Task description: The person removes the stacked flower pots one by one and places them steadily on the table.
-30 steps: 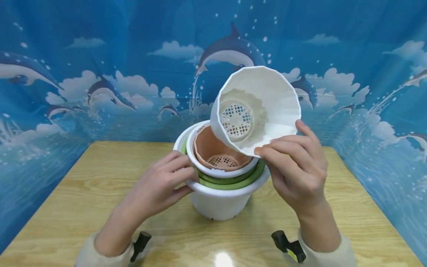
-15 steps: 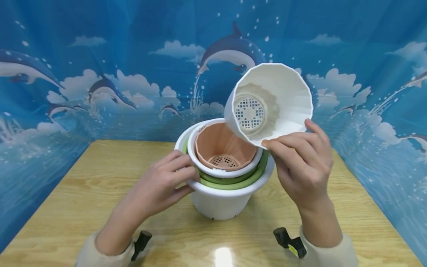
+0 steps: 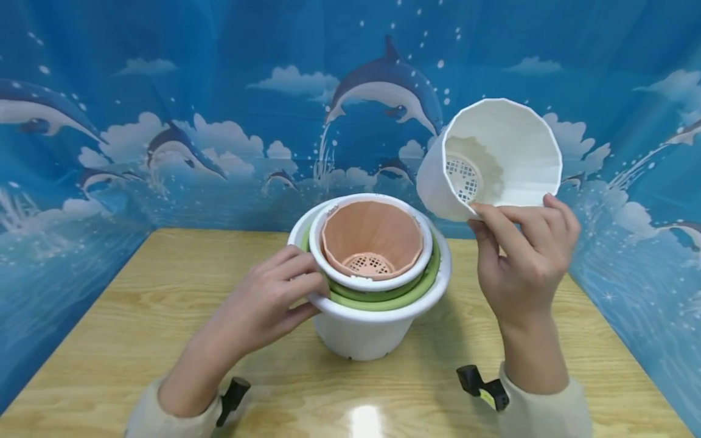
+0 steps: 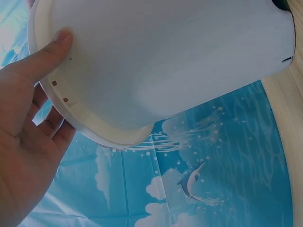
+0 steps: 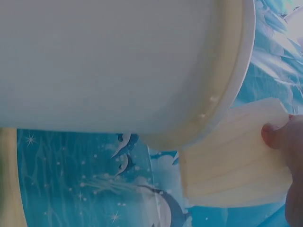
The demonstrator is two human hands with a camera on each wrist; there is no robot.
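Note:
My right hand (image 3: 528, 258) pinches the rim of a small white faceted flower pot (image 3: 526, 155), held in the air at the right and tilted so its stained inside and grid base show. On the table, a large white flower pot (image 3: 361, 334) stands upright with other pots nested in it. Inside it sit a green pot (image 3: 402, 299), a smaller white pot (image 3: 364, 283) and, innermost, a terracotta-coloured pot (image 3: 378, 228) with a perforated base. My left hand (image 3: 268, 298) grips the large pot's rim at its left, thumb outside beneath the lip in the left wrist view.
The stack rests on a wood-grain table (image 3: 137, 316). A blue dolphin-print curtain (image 3: 219, 121) stands behind the table and along both sides. A black wrist mount (image 3: 232, 395) sits at the left sleeve, another mount (image 3: 483, 387) at the right.
My right hand has carried the small white pot to the right, from over the stack to beside it, uncovering the terracotta-coloured pot. My left hand has stayed on the large pot's rim.

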